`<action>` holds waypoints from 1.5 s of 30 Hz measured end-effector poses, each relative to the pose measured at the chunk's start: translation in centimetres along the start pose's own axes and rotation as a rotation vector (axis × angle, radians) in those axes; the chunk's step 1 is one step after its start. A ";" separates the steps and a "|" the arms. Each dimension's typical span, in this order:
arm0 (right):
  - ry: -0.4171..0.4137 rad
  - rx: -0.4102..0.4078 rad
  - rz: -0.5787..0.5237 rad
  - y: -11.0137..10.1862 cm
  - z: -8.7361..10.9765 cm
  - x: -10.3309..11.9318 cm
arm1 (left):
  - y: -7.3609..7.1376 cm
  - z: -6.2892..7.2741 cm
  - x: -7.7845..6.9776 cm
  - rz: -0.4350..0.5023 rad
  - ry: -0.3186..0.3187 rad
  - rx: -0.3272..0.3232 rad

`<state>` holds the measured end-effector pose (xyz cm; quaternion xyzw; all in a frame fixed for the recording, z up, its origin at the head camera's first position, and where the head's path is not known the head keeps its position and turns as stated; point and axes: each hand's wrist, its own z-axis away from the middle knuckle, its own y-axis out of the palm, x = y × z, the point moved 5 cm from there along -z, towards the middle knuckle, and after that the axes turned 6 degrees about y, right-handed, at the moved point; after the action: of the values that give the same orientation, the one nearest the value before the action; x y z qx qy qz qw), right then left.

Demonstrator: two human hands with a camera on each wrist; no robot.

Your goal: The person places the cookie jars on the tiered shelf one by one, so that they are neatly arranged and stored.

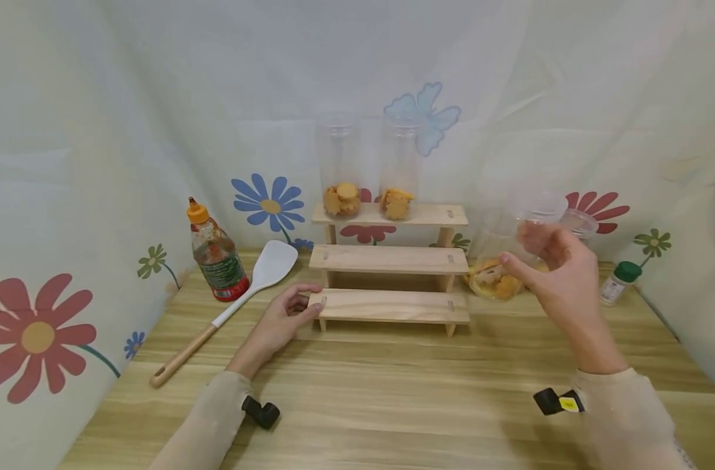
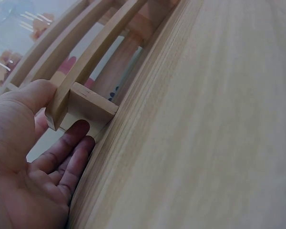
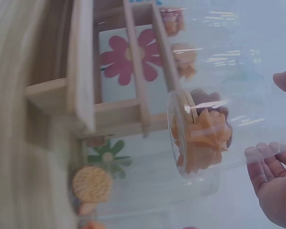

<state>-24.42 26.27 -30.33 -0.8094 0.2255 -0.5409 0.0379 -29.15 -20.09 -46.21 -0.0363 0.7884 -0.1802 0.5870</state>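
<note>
Left hand (image 1: 279, 320) on the pale wooden three-step rack (image 1: 388, 258), right hand (image 1: 569, 281) round a tall clear biscuit jar (image 3: 238, 124)!
Far left, an orange-capped, red-brown sauce bottle (image 1: 219, 264) stands beside a white-headed, wooden-handled spatula (image 1: 234, 307); then the left hand, thumb and fingers gripping the lowest step's end, presumably to steady the frame. Upper centre, two tall clear biscuit-filled containers (image 1: 339, 163) (image 1: 401, 163) stand upright on the top step, towards its left. Right of centre, the jar leans, top rightward, seemingly off the wood-grained tabletop (image 1: 392, 405); thumb and fingers grasp it high, likely keeping its base unobstructed. Far right, a small green-capped shaker (image 1: 618, 285).
</note>
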 end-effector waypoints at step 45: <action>0.133 0.261 -0.012 8.6 -13.3 2.9 | 0.0 0.1 -0.1 -0.016 -0.010 -0.005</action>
<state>-38.19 19.87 -24.96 -0.7614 0.1503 -0.6182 0.1246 -29.04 -20.06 -46.14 -0.0449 0.7857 -0.1825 0.5893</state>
